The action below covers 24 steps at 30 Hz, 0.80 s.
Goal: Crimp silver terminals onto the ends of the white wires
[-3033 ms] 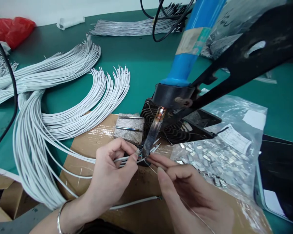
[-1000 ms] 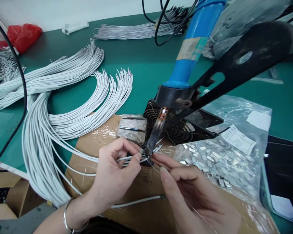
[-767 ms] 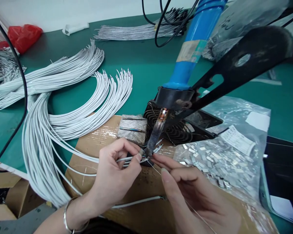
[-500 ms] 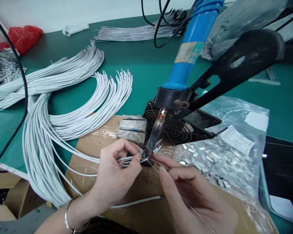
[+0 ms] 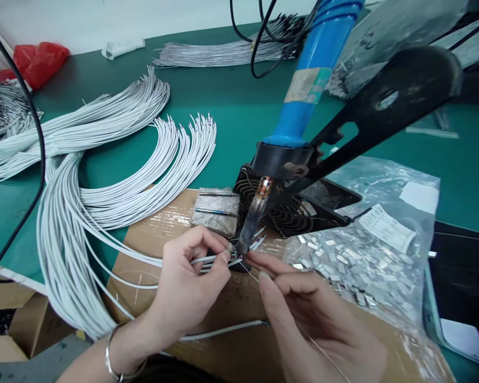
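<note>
Under the tip of a blue-handled soldering iron (image 5: 252, 223), my left hand (image 5: 195, 282) pinches a white cable (image 5: 203, 260) between thumb and forefinger. The small part at the cable's end is mostly hidden by my fingertips and the iron. My right hand (image 5: 315, 314) is closed on a thin strand of solder wire (image 5: 321, 348), whose upper end reaches toward the iron's tip. A black bracket (image 5: 367, 111) holds the iron tilted, point down. Below my hands, one loose cable (image 5: 223, 331) lies on the cardboard (image 5: 143, 276).
Bundles of white cables (image 5: 123, 202) spread across the left of the green table (image 5: 231, 106). A grey block (image 5: 216, 210) and a black fan (image 5: 291, 213) sit behind my hands. A clear bag (image 5: 359, 255) of small metal parts lies to the right. An open box (image 5: 27, 330) stands lower left.
Both hands hold nearly the same position under the iron. The view has shifted very slightly; nothing else visibly differs.
</note>
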Motion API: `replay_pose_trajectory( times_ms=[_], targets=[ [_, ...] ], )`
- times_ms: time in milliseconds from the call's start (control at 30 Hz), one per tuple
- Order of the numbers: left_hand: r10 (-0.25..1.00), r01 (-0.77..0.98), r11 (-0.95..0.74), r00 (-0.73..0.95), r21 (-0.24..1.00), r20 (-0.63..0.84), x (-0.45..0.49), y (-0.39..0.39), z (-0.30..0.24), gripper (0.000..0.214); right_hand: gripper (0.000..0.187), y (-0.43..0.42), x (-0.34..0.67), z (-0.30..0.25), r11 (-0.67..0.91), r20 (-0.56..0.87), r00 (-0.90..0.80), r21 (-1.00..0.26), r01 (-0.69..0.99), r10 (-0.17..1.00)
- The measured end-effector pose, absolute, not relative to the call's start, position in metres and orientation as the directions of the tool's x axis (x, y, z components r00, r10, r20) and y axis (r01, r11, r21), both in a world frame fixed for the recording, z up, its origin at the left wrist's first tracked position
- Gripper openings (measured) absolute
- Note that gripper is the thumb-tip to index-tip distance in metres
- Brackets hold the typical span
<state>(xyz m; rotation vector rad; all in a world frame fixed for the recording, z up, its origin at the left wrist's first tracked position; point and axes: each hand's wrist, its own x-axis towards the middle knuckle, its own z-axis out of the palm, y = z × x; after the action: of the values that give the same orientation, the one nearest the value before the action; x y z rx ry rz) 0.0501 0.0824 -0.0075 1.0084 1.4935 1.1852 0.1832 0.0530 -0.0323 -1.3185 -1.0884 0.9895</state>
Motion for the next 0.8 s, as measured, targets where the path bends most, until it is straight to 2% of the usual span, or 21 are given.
replay_pose_trajectory(
  times_ms=[200,400,567,800],
  targets=[
    [0.960,0.044,0.185,-0.220,0.982,-0.171,0.051,0.081,-0.008,0.010,0.022,0.050,0.171,-0.022,-0.098,-0.092,0.361,-0.995,0.001,0.928],
    [0.958,0.057,0.205,-0.214,0.977,-0.189,0.051,0.080,-0.007,0.010,0.021,0.051,0.169,-0.022,-0.081,-0.068,0.392,-0.997,0.016,0.918],
    [0.959,0.064,0.207,-0.212,0.976,-0.189,0.050,0.080,-0.006,0.010,0.022,0.050,0.176,-0.032,-0.012,0.020,0.353,-0.996,0.088,0.936],
    [0.960,0.063,0.203,-0.208,0.977,-0.186,0.050,0.079,-0.007,0.010,0.025,0.048,0.175,-0.029,-0.065,-0.002,0.369,-0.985,0.158,0.930]
  ],
)
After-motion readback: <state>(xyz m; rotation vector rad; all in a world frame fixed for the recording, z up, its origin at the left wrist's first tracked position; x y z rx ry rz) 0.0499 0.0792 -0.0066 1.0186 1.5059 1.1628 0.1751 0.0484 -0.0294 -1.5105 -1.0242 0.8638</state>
